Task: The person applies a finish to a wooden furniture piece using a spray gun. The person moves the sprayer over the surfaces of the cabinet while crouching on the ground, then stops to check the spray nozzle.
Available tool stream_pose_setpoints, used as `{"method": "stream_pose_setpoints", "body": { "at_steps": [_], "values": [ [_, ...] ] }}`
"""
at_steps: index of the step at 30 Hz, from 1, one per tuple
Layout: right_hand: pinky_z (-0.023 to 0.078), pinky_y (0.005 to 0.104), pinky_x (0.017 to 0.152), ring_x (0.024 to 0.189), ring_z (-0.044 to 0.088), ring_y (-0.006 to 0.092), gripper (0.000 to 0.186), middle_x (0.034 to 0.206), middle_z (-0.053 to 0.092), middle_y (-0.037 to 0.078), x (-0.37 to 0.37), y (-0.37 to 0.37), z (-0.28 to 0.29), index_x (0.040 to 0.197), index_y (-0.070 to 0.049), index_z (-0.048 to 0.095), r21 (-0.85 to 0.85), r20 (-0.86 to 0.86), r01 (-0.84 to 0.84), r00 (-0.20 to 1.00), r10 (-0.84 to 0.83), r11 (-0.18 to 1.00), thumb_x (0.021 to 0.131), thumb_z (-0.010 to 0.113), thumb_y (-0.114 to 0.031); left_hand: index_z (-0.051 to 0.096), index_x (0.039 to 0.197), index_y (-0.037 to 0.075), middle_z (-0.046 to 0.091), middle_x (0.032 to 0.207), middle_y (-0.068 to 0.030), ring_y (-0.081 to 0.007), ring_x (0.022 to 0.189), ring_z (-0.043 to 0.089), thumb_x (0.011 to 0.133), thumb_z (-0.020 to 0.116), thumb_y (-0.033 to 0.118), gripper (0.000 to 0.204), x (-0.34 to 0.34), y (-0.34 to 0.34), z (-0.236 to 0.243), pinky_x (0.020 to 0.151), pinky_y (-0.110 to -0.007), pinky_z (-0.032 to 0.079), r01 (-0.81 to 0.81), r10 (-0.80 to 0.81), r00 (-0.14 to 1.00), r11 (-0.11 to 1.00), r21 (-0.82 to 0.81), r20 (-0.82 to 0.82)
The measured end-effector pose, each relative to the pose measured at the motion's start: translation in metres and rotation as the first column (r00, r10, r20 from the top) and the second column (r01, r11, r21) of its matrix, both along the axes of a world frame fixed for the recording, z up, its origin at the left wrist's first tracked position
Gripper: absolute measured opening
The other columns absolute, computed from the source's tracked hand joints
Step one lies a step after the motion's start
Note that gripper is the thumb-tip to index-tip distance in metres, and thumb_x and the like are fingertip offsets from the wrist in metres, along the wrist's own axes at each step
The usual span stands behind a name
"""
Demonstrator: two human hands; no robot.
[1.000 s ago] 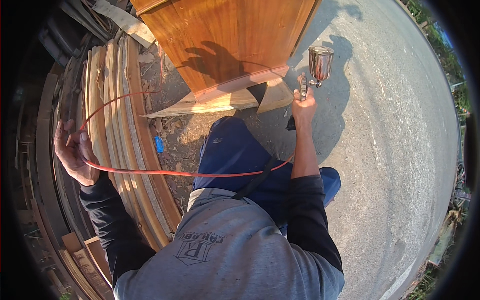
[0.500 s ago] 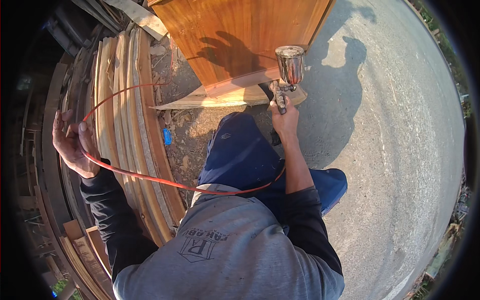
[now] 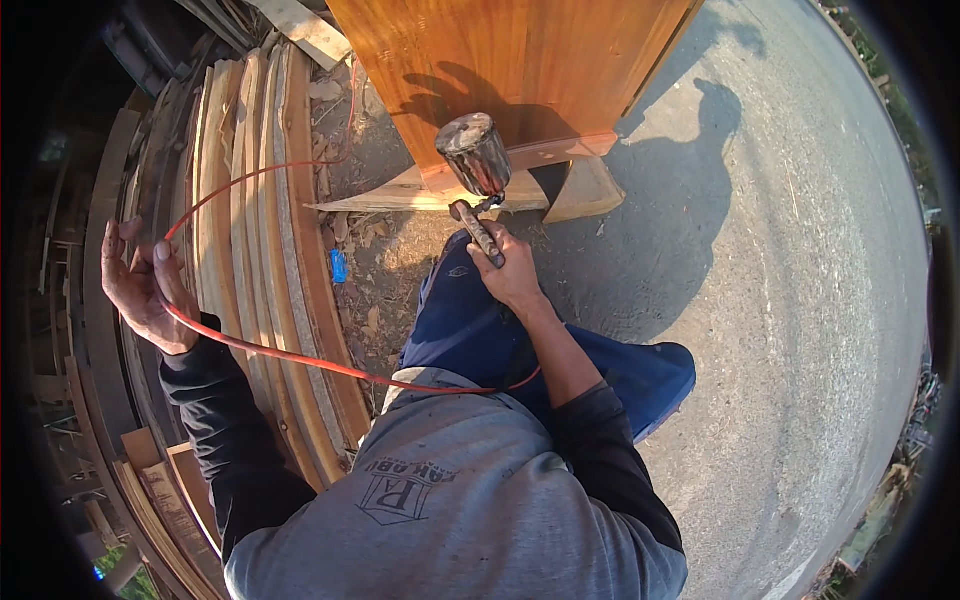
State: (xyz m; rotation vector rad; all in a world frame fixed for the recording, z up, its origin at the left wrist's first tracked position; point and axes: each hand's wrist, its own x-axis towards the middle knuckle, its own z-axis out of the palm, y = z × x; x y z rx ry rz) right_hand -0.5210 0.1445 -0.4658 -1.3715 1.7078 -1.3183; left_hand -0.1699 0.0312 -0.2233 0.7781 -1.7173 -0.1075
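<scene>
Head view: above centre, the right hand (image 3: pixel 510 270) wraps the handle (image 3: pixel 484 241) of the spray gun (image 3: pixel 470 215), surely the best grip, as that smooth cup (image 3: pixel 474 152) looks top-heavy. Far left, the left hand (image 3: pixel 148 297), loosely curled, holds the hose (image 3: pixel 290 355), likely light and bendy.

At top centre stands a varnished brown wooden cabinet (image 3: pixel 560 60), pale rough-cut wood slabs (image 3: pixel 588 190) at its foot. Before it, a silver metal spray gun with a round cup (image 3: pixel 482 168) is in the right hand (image 3: pixel 512 270). The left hand (image 3: pixel 150 300), far left, holds a thin red flexible hose (image 3: pixel 300 355) running rightward. Long brown timber planks (image 3: pixel 302 235) lie left; grey paved road (image 3: pixel 800 350), right.
</scene>
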Motion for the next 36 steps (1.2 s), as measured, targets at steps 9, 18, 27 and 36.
{"method": "stream_pose_setpoints", "body": {
  "at_steps": [9, 18, 27, 36],
  "values": [
    [0.054, 0.0427, 0.082, 0.094, 0.07, 0.0419, 0.04, 0.1, 0.07, 0.026, -0.02, -0.001, -0.007, 0.124, 0.001, 0.064, 0.053, -0.056, 0.15, 0.988, -0.147, 0.987, 0.089, 0.073, -0.018, 0.04, 0.149, 0.001, 0.056, 0.134, -0.0199, -0.0105, 0.075, 0.06, 0.097, 0.063, 0.0, 0.056, 0.011, 0.004, -0.005, 0.064, -0.021, 0.051, -0.095, 0.095, 0.995, 0.995, -0.013, 0.02],
    [0.055, 0.0448, 0.077, 0.087, 0.071, 0.0425, 0.042, 0.09, 0.07, 0.027, -0.103, 0.009, -0.012, 0.126, 0.0, 0.064, 0.045, -0.026, 0.504, 0.864, -0.503, 0.863, 0.086, 0.071, -0.013, 0.04, 0.149, 0.002, 0.054, 0.136, -0.0178, -0.0101, 0.076, 0.058, 0.098, 0.061, -0.002, 0.056, 0.004, -0.001, -0.005, 0.066, -0.022, 0.051, -0.009, 0.011, 0.999, 0.999, -0.05, 0.04],
    [0.054, 0.047, 0.075, 0.083, 0.071, 0.0433, 0.032, 0.083, 0.07, 0.025, -0.178, 0.014, 0.002, 0.114, 0.0, 0.065, 0.003, -0.125, 0.685, 0.723, -0.68, 0.728, 0.089, 0.069, -0.017, 0.04, 0.149, 0.002, 0.054, 0.138, -0.016, -0.0096, 0.076, 0.057, 0.097, 0.061, -0.002, 0.056, -0.01, 0.008, 0.001, 0.068, -0.023, 0.05, 0.054, -0.053, 0.998, 0.998, -0.021, 0.029],
    [0.053, 0.0422, 0.07, 0.073, 0.07, 0.0376, 0.03, 0.079, 0.069, 0.022, -0.162, 0.021, -0.018, 0.113, -0.001, 0.066, 0.035, -0.199, 0.621, 0.772, -0.604, 0.783, 0.088, 0.07, -0.018, 0.039, 0.148, 0.0, 0.054, 0.139, -0.0195, -0.0091, 0.075, 0.057, 0.096, 0.062, -0.004, 0.057, -0.024, 0.015, 0.004, 0.069, -0.023, 0.05, 0.09, -0.089, 0.995, 0.996, -0.007, 0.052]
  ]
}}
